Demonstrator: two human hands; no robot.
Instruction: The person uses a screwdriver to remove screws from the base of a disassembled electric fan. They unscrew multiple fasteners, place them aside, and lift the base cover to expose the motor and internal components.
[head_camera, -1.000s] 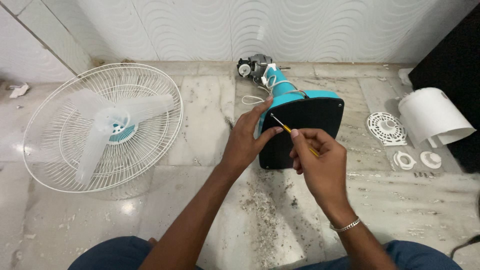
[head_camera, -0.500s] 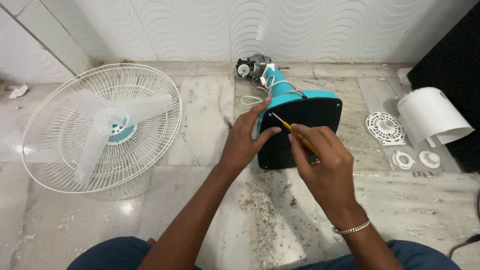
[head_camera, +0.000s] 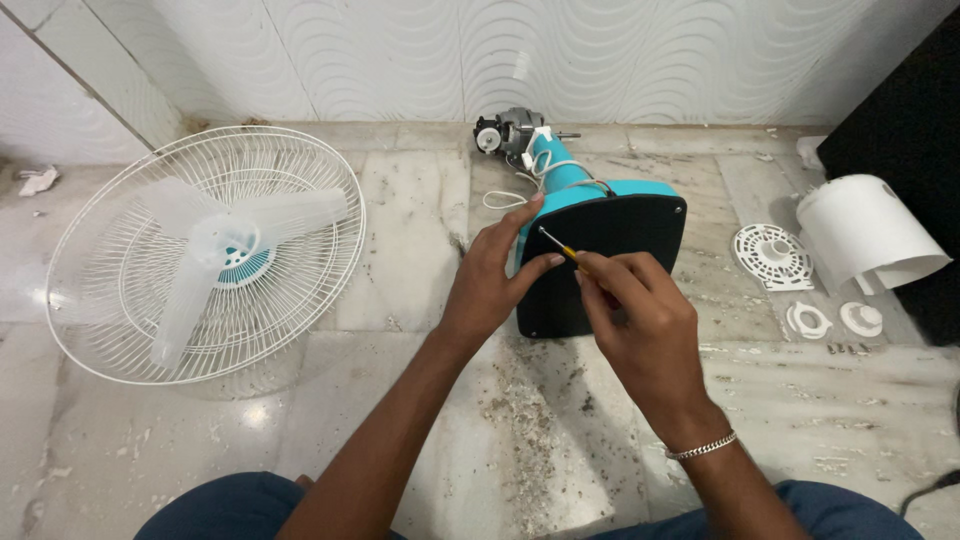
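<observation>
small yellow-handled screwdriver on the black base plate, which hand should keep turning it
Right hand: it grips the yellow-handled screwdriver, tip at the black base plate's upper-left corner. Left hand braces the plate's edge.

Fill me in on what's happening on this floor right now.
A person sits on a marble floor with a dismantled fan. The right hand holds a yellow-handled screwdriver, its tip at the upper left corner of the black underside of the teal fan base, which lies on its side. The left hand steadies the base's edge. The white grille with blades lies to the left; white plastic parts lie to the right.
</observation>
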